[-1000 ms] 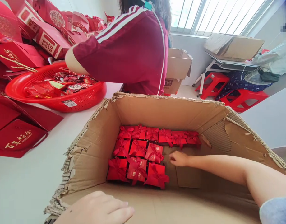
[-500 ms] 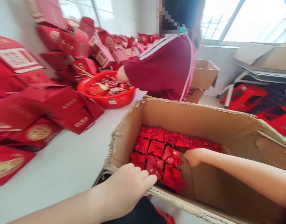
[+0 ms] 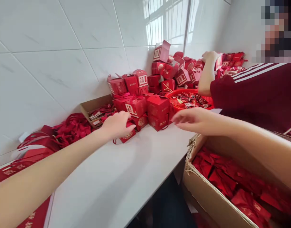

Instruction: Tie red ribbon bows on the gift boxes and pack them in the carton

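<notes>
My left hand (image 3: pixel 118 125) is stretched over the white table, its thumb apart from the fingers. Just past it stand red gift boxes (image 3: pixel 136 106) in stacks, and a small red box (image 3: pixel 128 135) sits right beside the thumb; whether they touch I cannot tell. My right hand (image 3: pixel 191 121) hangs in the air with loosely bent fingers and nothing in them, in front of the red basin (image 3: pixel 175 109) of wrapped sweets. Under my right forearm is the cardboard carton (image 3: pixel 214 193), holding red boxes with ribbons (image 3: pixel 222 183).
A co-worker in a dark red sleeve (image 3: pixel 256 91) reaches over the basin toward piled red boxes (image 3: pixel 168 69). Along the tiled wall lie a heap of red ribbons (image 3: pixel 73 129) and an open cardboard tray (image 3: pixel 87 112). Flat red card pieces (image 3: pixel 34 155) lie at the left.
My view has swung left to the table. My left hand has let go of the carton's rim and reaches toward the boxes. My right hand has come up out of the carton.
</notes>
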Demonstrator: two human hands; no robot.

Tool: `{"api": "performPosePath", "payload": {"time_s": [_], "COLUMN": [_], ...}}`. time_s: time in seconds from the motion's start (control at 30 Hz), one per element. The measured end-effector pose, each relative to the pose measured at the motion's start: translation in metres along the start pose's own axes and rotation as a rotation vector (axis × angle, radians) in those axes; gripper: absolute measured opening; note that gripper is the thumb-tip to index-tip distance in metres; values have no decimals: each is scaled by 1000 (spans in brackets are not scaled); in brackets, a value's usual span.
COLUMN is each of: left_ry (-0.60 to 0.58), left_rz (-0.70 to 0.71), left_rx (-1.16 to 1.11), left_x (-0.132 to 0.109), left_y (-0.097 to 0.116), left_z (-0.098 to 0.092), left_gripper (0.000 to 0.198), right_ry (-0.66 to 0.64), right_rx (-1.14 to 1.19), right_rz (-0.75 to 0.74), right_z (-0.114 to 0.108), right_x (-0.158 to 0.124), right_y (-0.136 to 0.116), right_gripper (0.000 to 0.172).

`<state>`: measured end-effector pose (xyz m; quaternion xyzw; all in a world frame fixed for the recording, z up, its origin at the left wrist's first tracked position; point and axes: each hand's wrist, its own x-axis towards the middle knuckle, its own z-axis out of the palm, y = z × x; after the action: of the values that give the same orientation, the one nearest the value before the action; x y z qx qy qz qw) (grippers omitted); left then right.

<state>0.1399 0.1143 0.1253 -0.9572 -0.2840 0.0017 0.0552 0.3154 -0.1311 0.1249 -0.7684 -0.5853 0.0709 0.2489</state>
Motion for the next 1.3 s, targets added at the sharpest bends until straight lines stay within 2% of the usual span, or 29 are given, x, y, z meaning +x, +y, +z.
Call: {"api": "performPosePath", "payload": {"time_s": [0.1, 0.2, 0.33, 0.4, 0.5, 0.53, 0.6, 0.7, 0.87, 1.03, 1.1, 1.17, 1.2, 1.23, 1.3], "left_ry": [-98, -165, -212, -235, -271, -280, -290, -306, -336, -332, -324, -313, -304, -289, -242], "left_rz": [-217, -291, -286, -281, -259, -245, -214, -158, -72, -43, -47, -56, -59, -55, -31], "left_rx": [-32, -87, -156, -173, -180, -180, -181, -195, -236, -235, -221, -202, -192, -185, -178], "left_x": [34, 49, 58, 62, 66, 66, 63, 54, 37, 26, 25, 25, 25, 25, 27], "left_y": [-57, -90, -98, -97, -98, -99, -102, -105, -106, -105, -105, -104, -103, -102, -98], "left_z": [14, 38, 65, 72, 74, 74, 73, 72, 72, 73, 73, 71, 70, 67, 61], "left_gripper": [99, 127, 132, 137, 142, 142, 140, 137, 136, 133, 132, 130, 129, 127, 127], "right_ry": [140, 231, 273, 254, 182, 149, 87, 37, -11, 13, 70, 137, 175, 222, 188], "right_rx": [-40, -120, -225, -264, -285, -283, -280, -296, -288, -261, -257, -254, -251, -225, -192], "right_rz": [24, 19, 31, 68, 180, 222, 286, 336, 379, 234, 137, 51, 4, -112, -206], "right_z": [37, 67, 87, 93, 101, 104, 109, 115, 117, 101, 81, 49, 28, 6, -41], "right_x": [79, 148, 225, 254, 284, 291, 301, 308, 310, 292, 273, 242, 220, 193, 128], "right_y": [-23, -43, -72, -83, -91, -92, -92, -90, -84, -103, -116, -124, -124, -121, -106], "right_gripper": [34, 48, 60, 78, 109, 112, 108, 101, 104, 96, 95, 98, 101, 99, 75]}}
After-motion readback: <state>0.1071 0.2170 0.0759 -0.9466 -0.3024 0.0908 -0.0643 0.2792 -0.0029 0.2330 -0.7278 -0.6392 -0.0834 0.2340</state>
